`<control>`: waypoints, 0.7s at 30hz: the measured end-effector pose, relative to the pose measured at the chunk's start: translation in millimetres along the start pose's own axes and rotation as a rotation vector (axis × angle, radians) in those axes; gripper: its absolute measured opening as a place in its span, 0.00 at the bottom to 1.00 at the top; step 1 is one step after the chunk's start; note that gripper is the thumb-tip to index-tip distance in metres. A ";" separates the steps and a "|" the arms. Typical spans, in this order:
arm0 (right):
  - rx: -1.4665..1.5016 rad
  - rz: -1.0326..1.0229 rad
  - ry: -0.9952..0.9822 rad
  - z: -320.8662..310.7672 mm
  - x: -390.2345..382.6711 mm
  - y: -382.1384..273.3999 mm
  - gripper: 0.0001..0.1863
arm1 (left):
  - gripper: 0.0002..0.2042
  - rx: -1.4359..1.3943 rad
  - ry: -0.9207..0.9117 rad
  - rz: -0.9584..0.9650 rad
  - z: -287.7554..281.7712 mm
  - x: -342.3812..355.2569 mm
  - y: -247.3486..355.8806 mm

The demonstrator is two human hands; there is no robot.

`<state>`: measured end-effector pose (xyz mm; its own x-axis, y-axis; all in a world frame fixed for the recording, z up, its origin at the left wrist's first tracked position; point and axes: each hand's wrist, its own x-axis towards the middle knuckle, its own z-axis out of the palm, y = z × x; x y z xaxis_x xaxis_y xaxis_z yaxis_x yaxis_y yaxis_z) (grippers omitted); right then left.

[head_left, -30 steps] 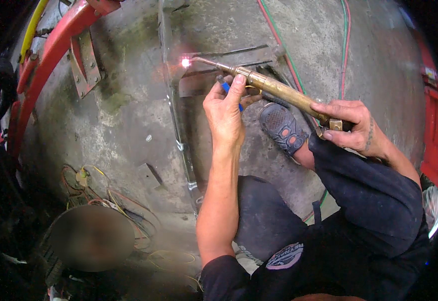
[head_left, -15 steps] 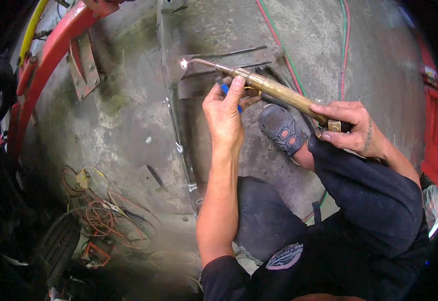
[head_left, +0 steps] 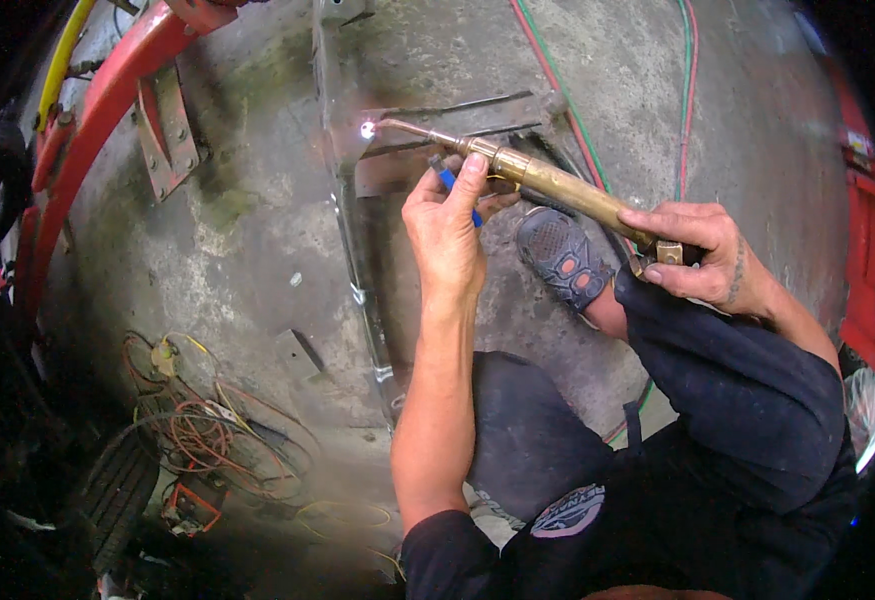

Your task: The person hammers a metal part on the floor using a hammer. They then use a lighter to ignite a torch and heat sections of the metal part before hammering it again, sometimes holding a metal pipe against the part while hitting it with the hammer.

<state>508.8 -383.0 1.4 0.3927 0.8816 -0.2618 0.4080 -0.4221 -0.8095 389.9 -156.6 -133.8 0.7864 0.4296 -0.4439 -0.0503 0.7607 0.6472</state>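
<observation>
A brass gas torch with a thin bent copper tip points to the left. At the tip's end is a small bright flame. My right hand closes round the torch's rear end, with thumb and fingers beside its square brass fitting. My left hand supports the front of the handle, thumb laid on top. A slim blue object, perhaps a lighter, is also in that hand, partly hidden by the fingers. Just beside the flame runs a long dark metal bar.
Flat metal pieces lie beneath the torch. Red and green hoses cross the floor. On the left are a red metal frame, a bolted bracket and tangled cords. My sandalled foot is below the torch.
The flame's glow has turned from a ragged yellowish flare to a rounder, whiter spot with a pinkish haze. Both hands and the torch have hardly moved.
</observation>
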 end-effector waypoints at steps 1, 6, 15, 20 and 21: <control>0.000 -0.001 -0.002 -0.4 0.0 -0.4 0.30 | 0.12 -0.001 -0.001 0.000 0.1 0.1 -0.3; -0.006 -0.003 -0.005 -0.1 0.1 -0.2 0.30 | 0.12 0.011 -0.005 0.026 -1.5 0.9 -2.1; -0.033 -0.032 0.006 1.8 -1.0 2.8 0.31 | 0.10 0.008 0.000 0.018 -0.2 0.0 -1.2; -0.034 -0.007 -0.006 1.1 -1.2 1.7 0.30 | 0.10 0.004 0.006 0.001 -0.5 -0.1 -0.5; -0.035 -0.008 -0.001 1.0 -1.4 1.2 0.30 | 0.09 0.007 0.010 -0.005 0.3 0.2 -0.3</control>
<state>507.8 -384.5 0.3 0.3882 0.8853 -0.2560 0.4402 -0.4222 -0.7925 390.3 -156.9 -133.9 0.7801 0.4307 -0.4538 -0.0418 0.7596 0.6490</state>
